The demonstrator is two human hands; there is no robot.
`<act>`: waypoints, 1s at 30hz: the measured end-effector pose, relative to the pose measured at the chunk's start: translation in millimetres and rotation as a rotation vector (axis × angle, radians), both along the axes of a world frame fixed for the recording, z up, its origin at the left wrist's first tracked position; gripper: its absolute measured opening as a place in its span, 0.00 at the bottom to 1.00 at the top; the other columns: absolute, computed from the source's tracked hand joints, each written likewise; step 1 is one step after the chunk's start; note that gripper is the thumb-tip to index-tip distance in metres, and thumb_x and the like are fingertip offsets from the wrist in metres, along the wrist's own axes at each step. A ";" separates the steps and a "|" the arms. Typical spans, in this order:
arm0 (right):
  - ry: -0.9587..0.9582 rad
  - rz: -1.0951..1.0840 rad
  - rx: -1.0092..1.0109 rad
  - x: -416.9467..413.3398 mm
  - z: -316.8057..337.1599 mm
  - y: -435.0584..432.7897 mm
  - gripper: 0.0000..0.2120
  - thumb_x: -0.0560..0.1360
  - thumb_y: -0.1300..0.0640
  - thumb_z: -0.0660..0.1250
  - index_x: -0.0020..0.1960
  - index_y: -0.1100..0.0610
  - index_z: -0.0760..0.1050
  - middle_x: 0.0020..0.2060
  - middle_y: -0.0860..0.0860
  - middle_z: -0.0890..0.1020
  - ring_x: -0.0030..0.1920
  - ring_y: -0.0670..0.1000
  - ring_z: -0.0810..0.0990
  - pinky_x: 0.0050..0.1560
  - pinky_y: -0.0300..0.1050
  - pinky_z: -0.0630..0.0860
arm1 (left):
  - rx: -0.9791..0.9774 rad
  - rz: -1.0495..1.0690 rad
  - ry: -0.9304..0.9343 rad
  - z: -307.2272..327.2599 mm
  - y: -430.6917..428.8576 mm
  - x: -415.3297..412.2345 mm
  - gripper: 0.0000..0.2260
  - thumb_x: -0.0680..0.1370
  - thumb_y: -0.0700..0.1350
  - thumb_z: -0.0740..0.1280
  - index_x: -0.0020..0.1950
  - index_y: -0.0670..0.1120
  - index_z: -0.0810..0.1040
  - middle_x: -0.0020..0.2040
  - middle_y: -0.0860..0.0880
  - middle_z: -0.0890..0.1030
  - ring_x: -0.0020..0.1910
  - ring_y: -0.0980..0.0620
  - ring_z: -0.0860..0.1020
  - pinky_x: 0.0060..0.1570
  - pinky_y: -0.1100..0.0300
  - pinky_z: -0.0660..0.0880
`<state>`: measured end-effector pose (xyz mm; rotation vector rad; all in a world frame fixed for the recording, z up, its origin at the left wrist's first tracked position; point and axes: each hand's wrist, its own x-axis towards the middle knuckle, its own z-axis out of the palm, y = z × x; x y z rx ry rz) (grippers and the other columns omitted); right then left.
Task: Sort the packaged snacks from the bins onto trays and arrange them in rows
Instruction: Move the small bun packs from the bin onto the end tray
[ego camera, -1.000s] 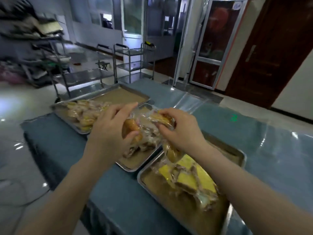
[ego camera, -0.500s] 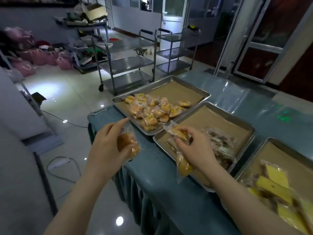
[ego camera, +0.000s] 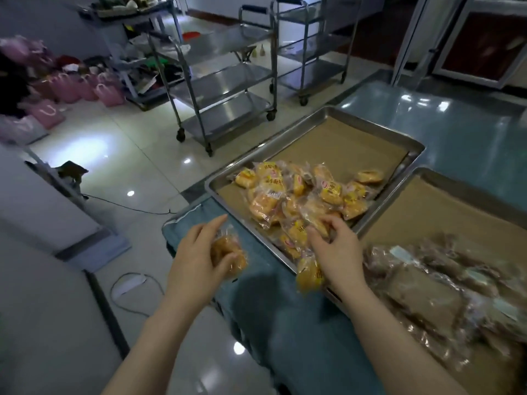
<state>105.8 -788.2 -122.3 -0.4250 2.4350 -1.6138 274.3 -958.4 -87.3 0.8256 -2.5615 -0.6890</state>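
My left hand (ego camera: 196,260) grips one bread pack (ego camera: 228,256) over the counter (ego camera: 285,323) edge, right hand (ego camera: 336,249) pinches two at the left tray (ego camera: 313,121), dangling one (ego camera: 308,273) might slip floorward.

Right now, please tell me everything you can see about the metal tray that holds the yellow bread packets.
The metal tray is a shallow rectangle of shiny steel with a raised rim and rounded corners. It lies flat on the blue-covered table, turned at an angle. Brown paper lines its floor. Yellow bread packets are heaped loosely at its near end; the far end is bare. The right hand reaches into the heap, and one packet hangs over the near rim. A second tray lies close beside it.
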 end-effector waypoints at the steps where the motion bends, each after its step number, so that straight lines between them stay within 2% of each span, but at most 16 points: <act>1: -0.013 -0.038 -0.016 -6.1 -0.9 -7.4 0.14 0.73 0.47 0.69 0.57 0.44 0.74 0.48 0.41 0.80 0.46 0.44 0.79 0.48 0.47 0.78 | 0.027 0.000 0.005 -2.2 -8.1 -6.3 0.31 0.71 0.51 0.72 0.69 0.64 0.61 0.60 0.57 0.68 0.58 0.58 0.66 0.56 0.57 0.67; 4: 0.003 -0.149 -0.040 -34.6 -1.6 -29.7 0.19 0.73 0.43 0.67 0.63 0.43 0.71 0.54 0.40 0.77 0.55 0.46 0.77 0.54 0.48 0.76 | 0.105 -0.106 0.019 -9.3 -32.1 -33.2 0.30 0.71 0.52 0.71 0.69 0.65 0.61 0.58 0.62 0.66 0.59 0.56 0.68 0.59 0.54 0.69; 6: -0.009 -0.092 0.033 -54.9 -7.9 -44.7 0.25 0.73 0.38 0.64 0.69 0.43 0.66 0.66 0.43 0.72 0.64 0.50 0.72 0.62 0.53 0.72 | 0.106 -0.189 0.016 -15.8 -51.5 -60.5 0.30 0.72 0.51 0.71 0.70 0.60 0.63 0.60 0.59 0.69 0.61 0.54 0.69 0.61 0.53 0.69; 8: -0.019 0.036 0.278 -62.6 -20.4 -59.2 0.32 0.74 0.34 0.59 0.75 0.42 0.58 0.77 0.48 0.55 0.74 0.56 0.60 0.71 0.60 0.60 | 0.136 -0.252 0.021 -19.8 -69.2 -90.4 0.29 0.72 0.50 0.72 0.71 0.57 0.64 0.63 0.56 0.70 0.64 0.54 0.67 0.63 0.54 0.66; 9: -0.004 0.072 0.423 -60.4 -29.9 -64.8 0.35 0.74 0.32 0.56 0.77 0.42 0.52 0.78 0.47 0.45 0.76 0.58 0.51 0.73 0.63 0.52 | 0.158 -0.298 0.029 -21.6 -76.6 -104.0 0.30 0.72 0.50 0.72 0.72 0.57 0.64 0.65 0.55 0.70 0.65 0.55 0.66 0.64 0.56 0.64; 11: 0.073 0.037 0.618 -51.4 -46.7 -74.9 0.38 0.72 0.29 0.50 0.77 0.41 0.41 0.76 0.44 0.34 0.75 0.57 0.32 0.71 0.65 0.38 | 0.173 -0.417 0.044 -26.5 -90.7 -129.2 0.31 0.73 0.49 0.71 0.72 0.60 0.61 0.67 0.55 0.69 0.67 0.56 0.64 0.63 0.58 0.61; 13: 0.143 -0.017 0.687 -41.2 -57.3 -83.6 0.39 0.71 0.27 0.45 0.76 0.40 0.35 0.73 0.41 0.29 0.72 0.54 0.24 0.68 0.63 0.34 | 0.138 -0.478 0.053 -35.9 -103.6 -153.0 0.31 0.74 0.47 0.69 0.72 0.61 0.59 0.69 0.54 0.68 0.68 0.54 0.63 0.64 0.57 0.61; 15: 0.147 -0.058 0.712 -35.4 -62.2 -89.7 0.38 0.71 0.26 0.41 0.75 0.38 0.32 0.72 0.39 0.28 0.72 0.52 0.24 0.68 0.63 0.35 | 0.115 -0.523 0.032 -47.8 -109.1 -174.0 0.30 0.76 0.46 0.66 0.74 0.59 0.56 0.72 0.51 0.65 0.71 0.52 0.60 0.68 0.53 0.61; 17: 0.098 -0.098 0.732 -33.1 -63.3 -94.3 0.36 0.71 0.26 0.40 0.73 0.35 0.30 0.72 0.39 0.27 0.73 0.56 0.27 0.68 0.66 0.37 | 0.068 -0.626 -0.096 -64.1 -107.4 -188.4 0.29 0.79 0.52 0.59 0.76 0.59 0.48 0.77 0.50 0.53 0.76 0.50 0.47 0.73 0.48 0.51; 19: 0.049 -0.117 0.766 -29.9 -63.7 -99.0 0.34 0.70 0.25 0.40 0.71 0.31 0.30 0.72 0.41 0.26 0.73 0.59 0.29 0.69 0.68 0.41 | -0.051 -0.721 -0.231 -86.1 -106.1 -195.4 0.29 0.79 0.59 0.51 0.74 0.62 0.37 0.77 0.51 0.40 0.74 0.51 0.34 0.72 0.46 0.38; 20: 0.034 -0.123 0.790 -28.3 -64.4 -101.5 0.34 0.69 0.25 0.40 0.70 0.29 0.30 0.72 0.42 0.26 0.73 0.59 0.29 0.69 0.69 0.43 | -0.091 -0.740 -0.261 -94.9 -106.3 -198.2 0.28 0.78 0.61 0.48 0.73 0.63 0.34 0.77 0.52 0.37 0.73 0.51 0.31 0.70 0.46 0.35; 24: -0.018 -0.151 0.873 -36.4 -67.2 -108.9 0.34 0.68 0.25 0.40 0.69 0.28 0.31 0.71 0.43 0.25 0.73 0.61 0.30 0.68 0.71 0.45 | -0.145 -0.746 -0.241 -107.4 -110.0 -214.4 0.28 0.77 0.63 0.45 0.74 0.63 0.39 0.76 0.52 0.36 0.71 0.52 0.28 0.67 0.47 0.33; 26: -0.055 -0.153 0.895 -46.2 -69.0 -112.2 0.33 0.69 0.25 0.41 0.69 0.29 0.31 0.72 0.43 0.26 0.73 0.61 0.30 0.68 0.72 0.44 | -0.167 -0.765 -0.240 -108.3 -114.2 -225.2 0.28 0.77 0.62 0.46 0.75 0.62 0.42 0.76 0.51 0.38 0.72 0.51 0.30 0.67 0.47 0.34; 30: -0.082 -0.173 0.904 -66.5 -69.5 -119.8 0.30 0.73 0.27 0.41 0.71 0.30 0.33 0.72 0.45 0.26 0.73 0.60 0.30 0.68 0.70 0.39 | -0.077 -0.802 -0.325 -101.8 -122.8 -246.7 0.26 0.78 0.62 0.46 0.73 0.65 0.37 0.75 0.52 0.36 0.72 0.50 0.31 0.68 0.46 0.35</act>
